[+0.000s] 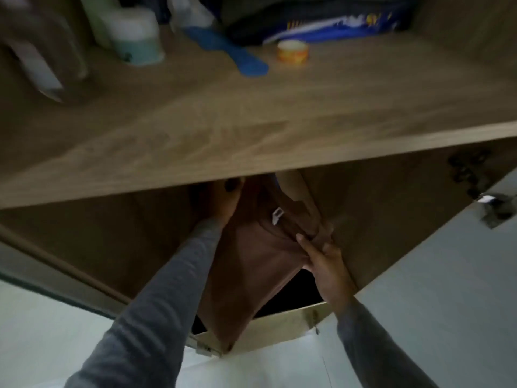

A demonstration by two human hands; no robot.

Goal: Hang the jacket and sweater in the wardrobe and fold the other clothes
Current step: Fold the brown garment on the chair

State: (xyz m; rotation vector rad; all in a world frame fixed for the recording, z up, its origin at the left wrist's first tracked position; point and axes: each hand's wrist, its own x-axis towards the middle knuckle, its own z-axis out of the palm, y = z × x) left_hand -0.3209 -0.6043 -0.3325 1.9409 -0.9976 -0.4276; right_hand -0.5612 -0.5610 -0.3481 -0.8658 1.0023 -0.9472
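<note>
Under the front edge of the wardrobe shelf (pixel 279 130) a brown sweater (pixel 246 275) hangs in the lower compartment. Its neck opening is turned to the camera, with a small white label (pixel 276 215) showing just inside the collar, and its hem reaches down to the wardrobe's front bottom board (pixel 282 322). The left hand (pixel 225 204) reaches up at the sweater's left top, right under the shelf edge. The thumb shows, but the fingers run out of sight behind the board, so I cannot tell how they lie or what they hold. The right hand (pixel 327 264) is at the other shoulder of the sweater, close to the wardrobe's right side wall (pixel 377 205). Its fingers (pixel 306 243) are closed on a gathered fold of the brown cloth beside the collar. Both arms wear grey sleeves (pixel 156 303). On top of the shelf, toward its back edge, stand a white bottle with a pale green base (pixel 137 37) near the back left and a blue printed packet (pixel 335 23) with something dark lying on it. A flat blue comb-like thing (pixel 232 53) lies slantwise between the bottle and a small roll of yellow-orange tape (pixel 293 53). At the right edge of the wardrobe a metal hinge (pixel 492 208) joins the side wall to a pale door (pixel 447 275). The picture is blurred by motion, most of all at the shelf's left end.
</note>
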